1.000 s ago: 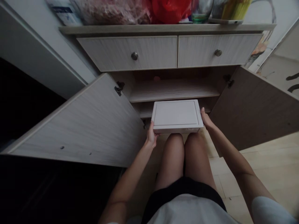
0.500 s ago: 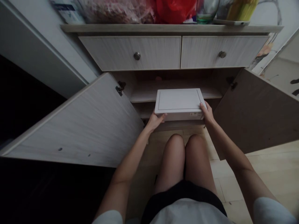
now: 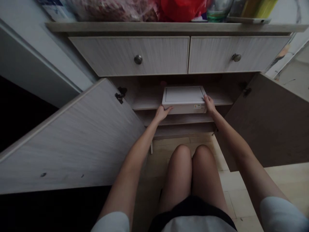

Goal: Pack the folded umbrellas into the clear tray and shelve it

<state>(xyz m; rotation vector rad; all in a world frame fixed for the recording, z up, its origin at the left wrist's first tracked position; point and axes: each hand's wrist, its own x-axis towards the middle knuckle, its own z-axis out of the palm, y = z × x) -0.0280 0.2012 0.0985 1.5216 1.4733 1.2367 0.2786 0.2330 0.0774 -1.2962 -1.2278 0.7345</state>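
A white lidded box (image 3: 183, 95) with a small label on its front is held level between my two hands, its back part inside the cabinet at the upper shelf (image 3: 145, 102). My left hand (image 3: 162, 113) grips the front left corner, thumb along the front face and the other fingers hidden beneath. On the right side my right hand (image 3: 209, 103) is closed on the box, thumb near the lid's edge. Whether the box's underside touches the shelf I cannot tell.
The left cabinet door (image 3: 79, 138) and right door (image 3: 270, 122) both stand swung outward beside my arms. Two closed drawers with a round left knob (image 3: 138, 59) and right knob (image 3: 236, 57) are above. Bags, including a red bag (image 3: 181, 9), and a glass (image 3: 218, 13) crowd the top.
Both hands have pushed the white box forward, away from my knees, into the cabinet opening. More of the lower shelves shows beneath it. The camera view has come slightly closer.
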